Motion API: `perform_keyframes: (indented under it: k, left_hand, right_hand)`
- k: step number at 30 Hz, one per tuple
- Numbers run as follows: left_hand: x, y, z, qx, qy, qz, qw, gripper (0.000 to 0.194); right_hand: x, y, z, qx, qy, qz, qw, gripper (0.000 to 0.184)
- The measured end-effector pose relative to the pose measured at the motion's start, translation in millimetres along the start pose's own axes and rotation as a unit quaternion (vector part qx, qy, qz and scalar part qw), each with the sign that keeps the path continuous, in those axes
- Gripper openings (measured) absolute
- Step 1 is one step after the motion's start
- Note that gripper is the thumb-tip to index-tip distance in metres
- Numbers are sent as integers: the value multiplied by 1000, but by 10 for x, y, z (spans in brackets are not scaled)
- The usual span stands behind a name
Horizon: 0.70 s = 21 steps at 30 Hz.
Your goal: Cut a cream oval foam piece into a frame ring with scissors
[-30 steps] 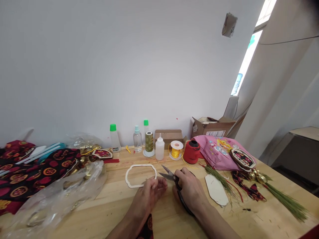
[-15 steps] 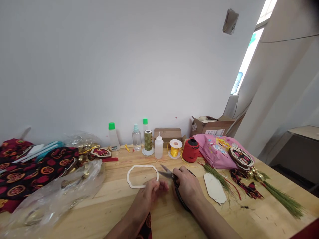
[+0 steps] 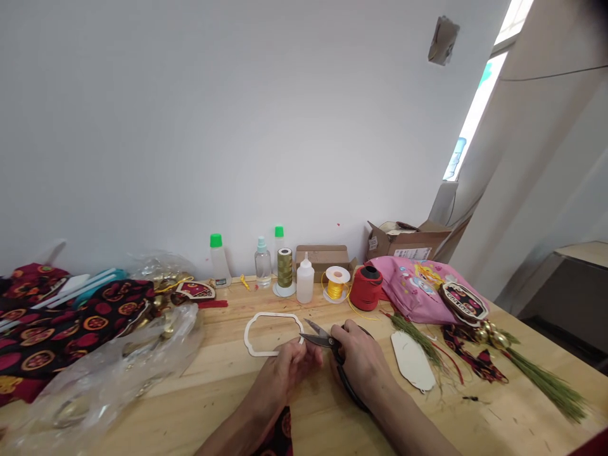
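- The left hand (image 3: 291, 367) has its grip closed at the lower right corner of a pale, scalloped wooden frame (image 3: 247, 335), pinching it between thumb and fingers.
- That frame extends leftward from the hand, above the middle of the worktop (image 3: 209, 396); whether it touches the wood, I cannot tell.
- The right hand (image 3: 360, 358) has its grip wrapped around black-handled scissors (image 3: 336, 347).
- Their blades are parted and point left, the lower tip overlapping the frame's right edge in view; contact there is unclear.
- Dark patterned cloth (image 3: 284, 436) shows beside the left forearm, near the front.
- Right of the scissors lies a cream plaque (image 3: 412, 361), with a green tassel (image 3: 411, 332) along its upper right side.
- Behind the hands, left to right, stand an olive thread spool (image 3: 285, 269), a white squeeze bottle (image 3: 304, 283), a yellow cord spool (image 3: 335, 290) and a red thread cone (image 3: 365, 292).
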<state>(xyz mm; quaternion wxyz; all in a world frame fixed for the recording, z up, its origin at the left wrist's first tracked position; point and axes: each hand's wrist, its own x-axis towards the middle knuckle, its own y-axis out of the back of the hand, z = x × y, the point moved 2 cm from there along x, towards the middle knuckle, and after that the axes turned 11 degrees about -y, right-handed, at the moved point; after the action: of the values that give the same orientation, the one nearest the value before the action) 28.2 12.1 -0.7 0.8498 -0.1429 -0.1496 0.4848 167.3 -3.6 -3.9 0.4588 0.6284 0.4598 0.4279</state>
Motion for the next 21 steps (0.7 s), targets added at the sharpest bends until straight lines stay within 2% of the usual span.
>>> perform_keyframes:
  k: [2,5,7,11,15,18,21]
  left_hand:
    - [-12,-8,9,30,5,-7,1000,27]
    - [-35,-23,-1,115,-5,-14,993,29]
    - [-35,-24,-19,117,-11,-7,993,29]
    - [9,3,-55,17,4,18,1000,25]
    - [18,14,-50,-14,-13,6,1000,24]
    - [-23,3,-36,66,5,-9,998,26]
    - [-57,-27,-3,135,7,-23,991,27]
  right_hand:
    - [33,7,32,3,-12,0,1000,13]
    - [75,39,129,2,-68,21,997,11]
    - [73,55,174,7,-88,33,996,12]
    - [1,50,107,56,-23,41,997,16]
    - [-23,34,14,47,12,22,999,16]
    - [18,52,50,39,-21,23,999,14]
    - [44,77,122,74,-53,49,995,13]
